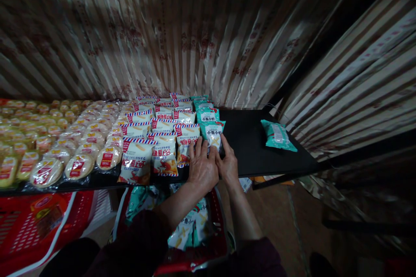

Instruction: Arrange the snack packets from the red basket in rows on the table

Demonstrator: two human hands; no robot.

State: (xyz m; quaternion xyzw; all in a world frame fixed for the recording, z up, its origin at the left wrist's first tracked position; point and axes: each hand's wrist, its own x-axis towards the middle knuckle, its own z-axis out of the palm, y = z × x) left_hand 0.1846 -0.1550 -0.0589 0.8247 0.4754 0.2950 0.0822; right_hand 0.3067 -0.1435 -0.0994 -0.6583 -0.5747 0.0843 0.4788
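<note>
Both my hands meet at the front end of a column of teal snack bags on the black shelf. My left hand lies over the lower part of the front teal-and-white bag, its fingers pointing away from me. My right hand touches the same bag's right side with its fingertips. Left of them stand rows of white bags with striped tops. Another teal bag lies alone, tilted, on the shelf's right part.
Round wrapped crackers and yellow packs fill the shelf's left. Below are a red basket with teal bags and another red basket. Striped cloth hangs behind; a black frame bar slants at right.
</note>
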